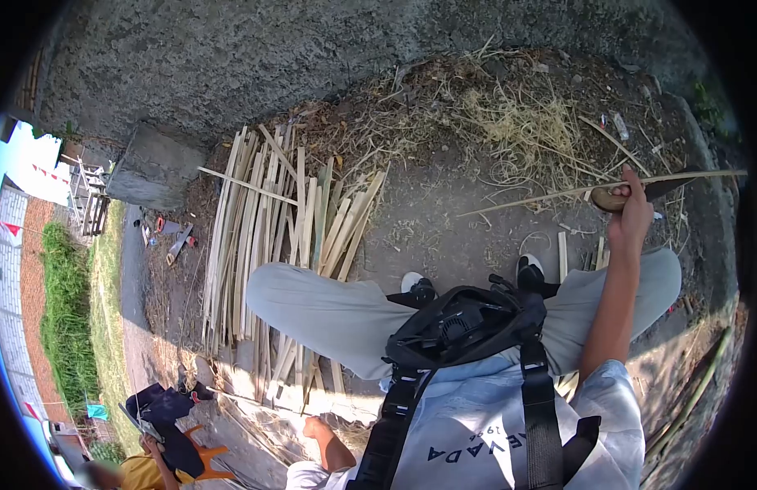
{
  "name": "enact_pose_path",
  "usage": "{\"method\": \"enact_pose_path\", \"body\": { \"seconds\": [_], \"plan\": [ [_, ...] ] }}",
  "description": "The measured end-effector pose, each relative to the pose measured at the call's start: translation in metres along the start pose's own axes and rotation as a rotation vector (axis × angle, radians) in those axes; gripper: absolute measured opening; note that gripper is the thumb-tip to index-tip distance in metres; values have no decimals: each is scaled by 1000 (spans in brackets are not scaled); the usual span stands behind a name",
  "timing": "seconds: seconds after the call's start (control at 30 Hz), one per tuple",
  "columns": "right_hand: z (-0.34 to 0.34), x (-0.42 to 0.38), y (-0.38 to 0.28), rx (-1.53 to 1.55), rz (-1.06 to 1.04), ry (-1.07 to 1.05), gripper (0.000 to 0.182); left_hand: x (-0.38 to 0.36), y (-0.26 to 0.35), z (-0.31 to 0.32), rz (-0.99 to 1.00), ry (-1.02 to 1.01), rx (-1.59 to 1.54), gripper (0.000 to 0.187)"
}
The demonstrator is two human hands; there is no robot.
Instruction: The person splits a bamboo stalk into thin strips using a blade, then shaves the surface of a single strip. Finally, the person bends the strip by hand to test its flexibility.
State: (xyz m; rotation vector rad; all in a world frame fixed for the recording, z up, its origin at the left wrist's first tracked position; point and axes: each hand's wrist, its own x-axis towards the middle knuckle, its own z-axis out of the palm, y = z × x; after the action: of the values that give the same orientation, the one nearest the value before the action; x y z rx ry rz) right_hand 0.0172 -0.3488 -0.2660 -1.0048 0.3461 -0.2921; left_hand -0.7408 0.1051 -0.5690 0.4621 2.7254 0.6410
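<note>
Bamboo strip (542,198) in our right hand (627,204) — long and thin, it runs out past both sides of the fist, above the ground and near our right knee. The fingers are clamped on it together with a curved-handled knife (611,198), whose dark blade points away to the right. We see what looks like our left hand (317,427) low in the view, near the ends of a big pile of split strips (247,229); it is too small for us to tell how its fingers stand. Curly shavings (509,122) lie over the soil beyond our feet, along the rough wall (313,49). Left of the pile sit a concrete block (158,167) and a saw (180,245) — and farther down, a person in yellow (145,471) beside an orange chair (211,461).
</note>
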Motion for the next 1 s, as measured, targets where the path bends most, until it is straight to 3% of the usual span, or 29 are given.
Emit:
{"method": "enact_pose_path", "body": {
  "seconds": [0.13, 0.37, 0.63, 0.73, 0.8, 0.87, 0.9, 1.0],
  "plan": [
    [-5, 8, 6, 9, 8, -6, 12, -46, -3, -24, 36, -159, -212, 14],
    [7, -5, 3, 57, 15, -17, 15, -69, -17, -17, 137, -158, -25, 15],
    [7, 0, 6, 188, 97, 53, 19, -90, 16, -23, 478, -95, 161, 26],
    [-1, 11, 12, 303, 140, 47, 19, -118, 76, -38, 818, 3, 61, 31],
    [-3, 19, 15, 372, 194, 90, 18, -123, 138, -36, 1280, 205, -163, 27],
    [-2, 26, 19, 435, 239, 104, 17, -186, 214, -67, 1413, 70, -372, 38],
    [-1, 28, 24, 463, 258, 98, 17, -237, 242, -93, 1560, 193, -426, 36],
    [10, 23, 26, 475, 314, 94, 19, -361, 305, -142, 1575, -164, -650, 37]
  ]
}}
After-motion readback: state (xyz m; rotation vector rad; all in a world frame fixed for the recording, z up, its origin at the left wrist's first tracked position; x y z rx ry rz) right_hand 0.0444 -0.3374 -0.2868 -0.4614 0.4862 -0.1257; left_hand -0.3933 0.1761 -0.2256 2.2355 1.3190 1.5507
